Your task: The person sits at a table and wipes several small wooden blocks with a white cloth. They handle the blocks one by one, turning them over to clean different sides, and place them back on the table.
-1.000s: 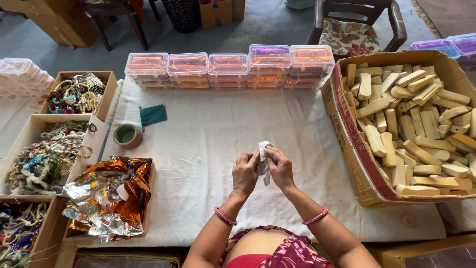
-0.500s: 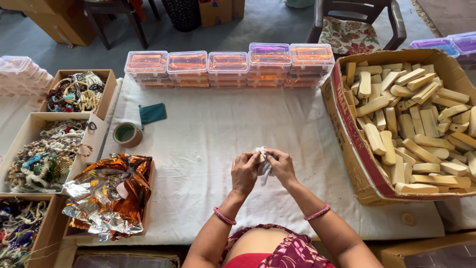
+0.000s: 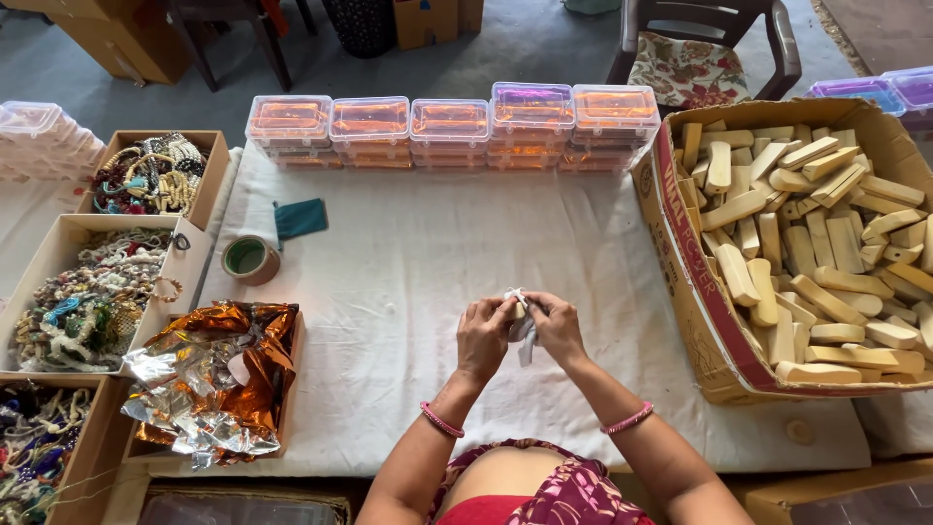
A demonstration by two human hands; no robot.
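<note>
- While both hands meet over the middle of the table, they pinch a small white wrapper (image 3: 523, 326) between them, lifted just clear of the cloth.
- The left hand (image 3: 483, 338) has its fingers curled in, thumb and fingertips closed on the wrapper's left edge.
- The right hand (image 3: 556, 327) is closed the same way on the right edge, and a loose flap hangs down below it.
- What the wrapper holds, if anything, is hidden by the fingers.
- Judging how far things stand: the wrapper looks only half dealt with, still crumpled and in both hands, not set down anywhere.
- The big cardboard box (image 3: 680, 282) just to the right is heaped with pale wooden sticks (image 3: 797, 253), so plenty of those seem to be left.
- At the far edge a row of clear plastic cases (image 3: 452, 126) stands stacked with lids shut, their contents orange-tinted.
- To the left lies a tray of crumpled copper and silver foil (image 3: 209, 379), and near it a roll of tape (image 3: 249, 259) and a small teal pouch (image 3: 299, 218).
- Further left, open boxes of beads and bangles (image 3: 92, 292) sit side by side.
- The white tablecloth (image 3: 408, 262) is wrinkled.
- Beyond the table is a grey floor with a chair with a flowered cushion (image 3: 695, 68).
</note>
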